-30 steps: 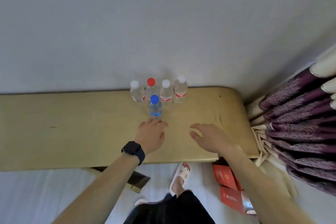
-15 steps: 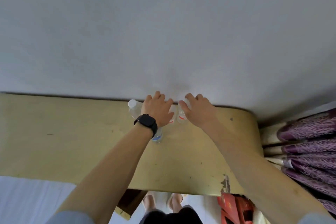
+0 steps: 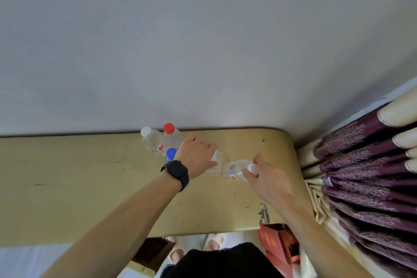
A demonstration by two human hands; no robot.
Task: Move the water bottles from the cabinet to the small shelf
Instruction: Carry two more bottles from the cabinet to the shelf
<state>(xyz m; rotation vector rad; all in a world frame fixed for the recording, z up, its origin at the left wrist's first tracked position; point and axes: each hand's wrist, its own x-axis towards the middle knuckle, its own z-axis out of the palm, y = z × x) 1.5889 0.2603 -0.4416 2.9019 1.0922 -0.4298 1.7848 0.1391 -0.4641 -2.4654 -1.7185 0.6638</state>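
Observation:
Several small clear water bottles are on the yellow cabinet top (image 3: 90, 187) by the wall. My left hand (image 3: 196, 157), with a black watch on the wrist, grips a white-capped bottle (image 3: 217, 159) from above. My right hand (image 3: 266, 178) grips another white-capped bottle (image 3: 234, 169) near its cap, and that bottle is tilted toward me. To the left stand a white-capped bottle (image 3: 150, 139), a red-capped bottle (image 3: 171, 135) and a blue-capped bottle (image 3: 171, 153), the last partly hidden behind my left wrist. The small shelf is not in view.
A grey wall (image 3: 203, 40) rises right behind the bottles. Purple patterned curtains (image 3: 365, 176) hang at the right of the cabinet. Red boxes (image 3: 279, 244) lie on the floor below its front edge, near my feet. The cabinet's front edge has a chipped spot (image 3: 262, 211).
Both hands have pulled back from the wall, each with a white-capped bottle; the right one now tilts toward me. The red-capped and blue-capped bottles are uncovered again.

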